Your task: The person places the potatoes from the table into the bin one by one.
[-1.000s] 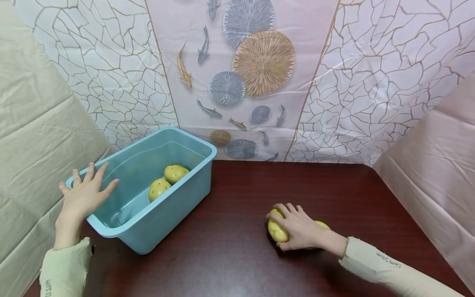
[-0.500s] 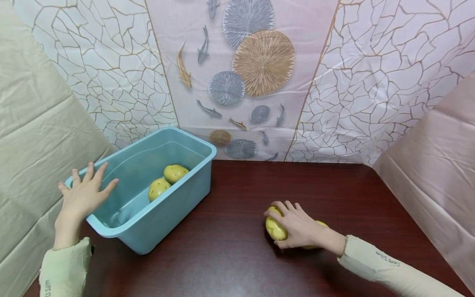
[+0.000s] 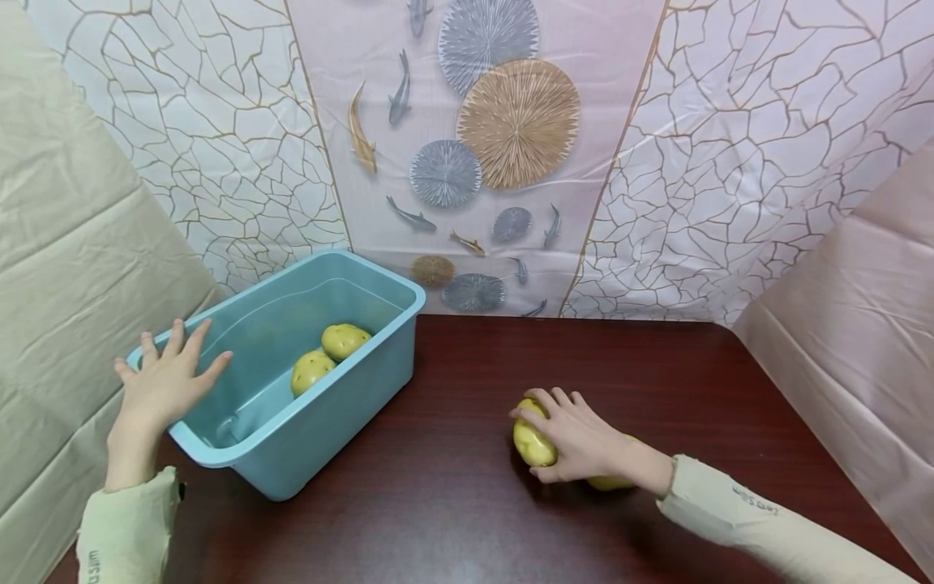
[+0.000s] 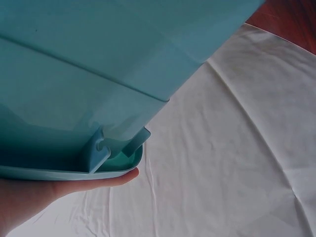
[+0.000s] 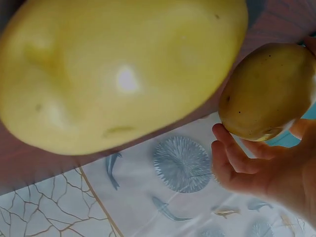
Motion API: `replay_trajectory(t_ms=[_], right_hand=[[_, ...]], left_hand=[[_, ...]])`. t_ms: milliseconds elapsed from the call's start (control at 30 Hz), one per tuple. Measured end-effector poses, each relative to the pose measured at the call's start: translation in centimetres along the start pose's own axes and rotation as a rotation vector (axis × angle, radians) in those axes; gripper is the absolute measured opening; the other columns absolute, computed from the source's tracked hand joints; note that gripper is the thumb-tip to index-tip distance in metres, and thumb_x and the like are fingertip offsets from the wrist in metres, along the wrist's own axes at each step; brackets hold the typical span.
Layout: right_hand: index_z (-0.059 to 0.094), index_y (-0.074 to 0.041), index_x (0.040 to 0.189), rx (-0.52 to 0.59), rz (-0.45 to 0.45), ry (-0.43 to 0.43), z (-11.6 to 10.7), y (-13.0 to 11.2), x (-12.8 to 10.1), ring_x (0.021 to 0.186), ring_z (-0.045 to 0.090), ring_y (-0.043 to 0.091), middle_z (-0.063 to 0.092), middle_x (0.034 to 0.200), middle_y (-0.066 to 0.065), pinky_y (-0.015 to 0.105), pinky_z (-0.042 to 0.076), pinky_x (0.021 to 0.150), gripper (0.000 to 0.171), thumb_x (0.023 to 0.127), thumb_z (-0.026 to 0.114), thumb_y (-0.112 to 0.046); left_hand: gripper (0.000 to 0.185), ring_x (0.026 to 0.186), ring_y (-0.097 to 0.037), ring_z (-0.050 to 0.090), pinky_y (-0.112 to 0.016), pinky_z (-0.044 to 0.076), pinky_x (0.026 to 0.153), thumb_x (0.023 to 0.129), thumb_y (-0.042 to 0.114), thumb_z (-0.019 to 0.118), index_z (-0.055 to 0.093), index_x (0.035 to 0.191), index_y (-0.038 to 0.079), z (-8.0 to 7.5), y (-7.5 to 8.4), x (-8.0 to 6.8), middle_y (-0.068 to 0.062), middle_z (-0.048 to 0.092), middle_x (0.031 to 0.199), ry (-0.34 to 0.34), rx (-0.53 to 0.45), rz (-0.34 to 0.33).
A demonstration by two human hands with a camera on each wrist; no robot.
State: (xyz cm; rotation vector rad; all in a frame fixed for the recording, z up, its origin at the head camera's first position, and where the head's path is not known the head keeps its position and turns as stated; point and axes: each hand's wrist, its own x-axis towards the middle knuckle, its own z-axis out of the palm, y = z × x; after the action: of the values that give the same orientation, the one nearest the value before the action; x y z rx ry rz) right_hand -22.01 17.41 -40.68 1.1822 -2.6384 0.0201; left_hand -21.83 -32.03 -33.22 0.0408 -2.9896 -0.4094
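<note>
In the head view my right hand (image 3: 580,442) grips a yellow potato (image 3: 534,438) over the table, fingers over its far side and thumb at its near side. The right wrist view shows this potato (image 5: 269,91) against the curled fingers (image 5: 237,160). Another potato (image 3: 609,482) lies on the table, partly hidden under my right wrist; it looms large in the right wrist view. My left hand (image 3: 160,389) rests with spread, straight fingers on the near left rim of a blue plastic tub (image 3: 350,422). Two potatoes (image 3: 328,357) lie inside the tub.
The dark red-brown table (image 3: 452,503) reaches back to a patterned cloth backdrop (image 3: 511,203). Beige cloth walls (image 3: 839,324) stand on both sides. The tub sits at the left, angled, close to the left cloth and the backdrop.
My right hand has moved slightly left and away from me with the potato, uncovering more of the potato under the wrist. The left hand and tub have stayed still.
</note>
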Motion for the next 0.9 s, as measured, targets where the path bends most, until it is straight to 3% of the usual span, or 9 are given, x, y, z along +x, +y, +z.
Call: replay_trajectory(t_ms=[900], right_hand=[[0.05,-0.023,0.119,-0.016,-0.033,0.053,-1.7,-1.1,2.6,0.09,0.044,0.02,0.048,0.118,0.007,0.033,0.034,0.065,0.071,0.057,0.069,-0.053]], left_hand=[[0.079,0.12,-0.064,-0.01,-0.079,-0.005,0.084,0.089,0.059,0.026,0.005,0.143,0.005,0.0,-0.2,0.2,-0.037,-0.001,0.141,-0.005,0.003,0.0]])
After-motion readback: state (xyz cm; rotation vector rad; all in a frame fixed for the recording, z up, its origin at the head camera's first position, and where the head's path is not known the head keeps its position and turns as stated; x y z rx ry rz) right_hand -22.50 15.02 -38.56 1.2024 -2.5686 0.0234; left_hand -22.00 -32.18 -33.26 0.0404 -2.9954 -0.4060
